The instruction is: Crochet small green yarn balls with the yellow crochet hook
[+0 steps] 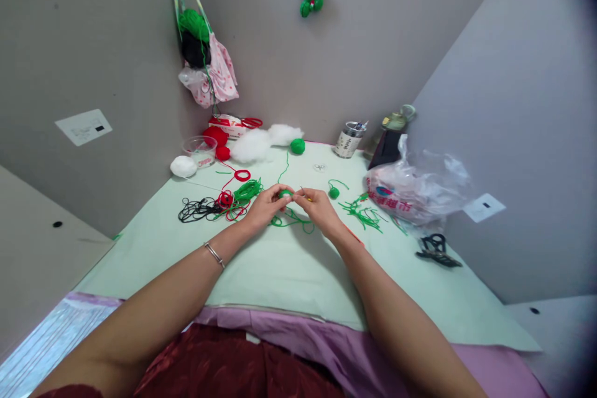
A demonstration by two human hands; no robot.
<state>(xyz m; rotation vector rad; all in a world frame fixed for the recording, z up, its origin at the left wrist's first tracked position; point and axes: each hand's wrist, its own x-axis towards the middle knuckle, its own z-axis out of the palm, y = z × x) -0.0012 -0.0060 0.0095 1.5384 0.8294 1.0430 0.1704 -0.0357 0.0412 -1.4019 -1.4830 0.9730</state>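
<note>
My left hand (269, 206) is closed around a small green crocheted piece (284, 193) that shows some white at its lower side. In my right hand (316, 205), thumb and finger pinch a thin crochet hook (301, 188) with a bit of yellow on it, its tip close to the green piece. Loops of green yarn (293, 219) lie on the table just under both hands. A small green crocheted ball (334, 193) with a loose tail sits right of my right hand. Left of my left hand are bundles of green, red and black yarn (200, 210).
White stuffing (252, 146), a green ball (297, 146) and red scissors (252, 122) lie at the back. A can of pens (349, 140) stands behind; a plastic bag (415, 189), green yarn scraps (366, 212) and a black hair claw (437, 251) are at the right.
</note>
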